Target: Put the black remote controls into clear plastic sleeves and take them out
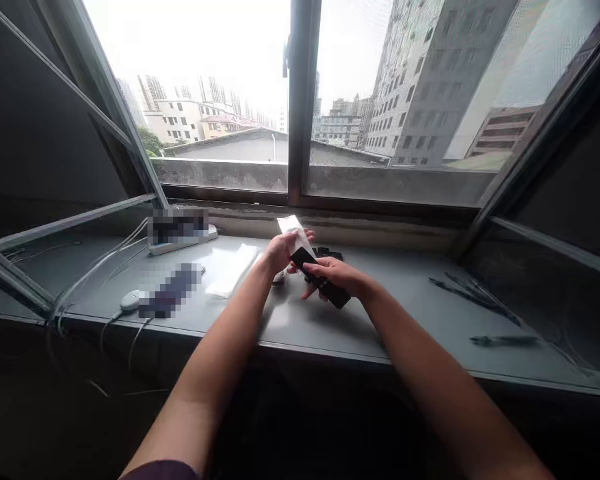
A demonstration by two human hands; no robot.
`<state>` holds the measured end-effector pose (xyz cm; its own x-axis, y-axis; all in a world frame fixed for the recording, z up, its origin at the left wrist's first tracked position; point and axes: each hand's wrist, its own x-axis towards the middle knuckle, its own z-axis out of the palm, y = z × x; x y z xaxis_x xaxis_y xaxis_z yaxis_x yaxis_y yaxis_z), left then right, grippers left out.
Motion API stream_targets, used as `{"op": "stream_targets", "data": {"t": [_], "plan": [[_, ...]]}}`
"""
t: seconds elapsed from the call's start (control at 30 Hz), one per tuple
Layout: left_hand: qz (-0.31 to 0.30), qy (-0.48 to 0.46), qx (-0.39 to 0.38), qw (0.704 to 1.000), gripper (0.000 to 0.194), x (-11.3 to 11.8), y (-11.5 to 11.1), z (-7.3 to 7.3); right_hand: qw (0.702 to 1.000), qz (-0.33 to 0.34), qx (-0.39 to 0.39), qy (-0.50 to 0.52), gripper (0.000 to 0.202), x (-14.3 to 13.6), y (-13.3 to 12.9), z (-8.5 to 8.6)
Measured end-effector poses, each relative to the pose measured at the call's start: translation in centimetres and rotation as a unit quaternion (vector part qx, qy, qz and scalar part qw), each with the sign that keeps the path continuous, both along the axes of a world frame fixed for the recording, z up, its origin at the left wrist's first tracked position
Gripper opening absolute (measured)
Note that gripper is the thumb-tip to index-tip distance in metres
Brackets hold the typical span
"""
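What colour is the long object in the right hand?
The long object in the right hand is black; the head view shows it.

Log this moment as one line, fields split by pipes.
left hand: holding white wrapper | right hand: gripping black handheld object | object inside wrapper: unclear | grey ledge: white sheets lie left of hands

You have two hands, one left, one right; one black remote-like device, one white sleeve, one surface, one power strip, one round white charger, one dark pen-like object.
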<state>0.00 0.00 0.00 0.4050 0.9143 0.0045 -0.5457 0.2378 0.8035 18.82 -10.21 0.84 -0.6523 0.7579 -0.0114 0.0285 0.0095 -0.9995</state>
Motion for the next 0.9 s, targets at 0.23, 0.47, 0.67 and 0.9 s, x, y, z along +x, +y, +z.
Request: {"op": "stream_targets", "data": {"t": [0.23,0.47,0.67,0.9], "plan": [[0.079,-0.091,-0.07,0.99,0.056,-0.7,0.6,1.1,0.995,0.074,-0.008,-0.06,0.06,-0.2,-0.9,0.6],[0.11,-0.113,-0.098,0.983,0.052,-1.3,1.2,0.8,0.98,0.158,-0.046,-0.112,0.055,-0.5,-1.6,1.0],[0.128,-0.12,-0.11,0.978,0.053,-1.5,1.4,0.6,0.966,0.209,-0.077,-0.131,0.056,-0.4,-1.7,1.4],[0.103,-0.078,-0.096,0.987,0.046,-2.0,1.7,0.2,0.97,0.205,-0.069,-0.11,0.055,-0.3,-1.6,1.5]]}}
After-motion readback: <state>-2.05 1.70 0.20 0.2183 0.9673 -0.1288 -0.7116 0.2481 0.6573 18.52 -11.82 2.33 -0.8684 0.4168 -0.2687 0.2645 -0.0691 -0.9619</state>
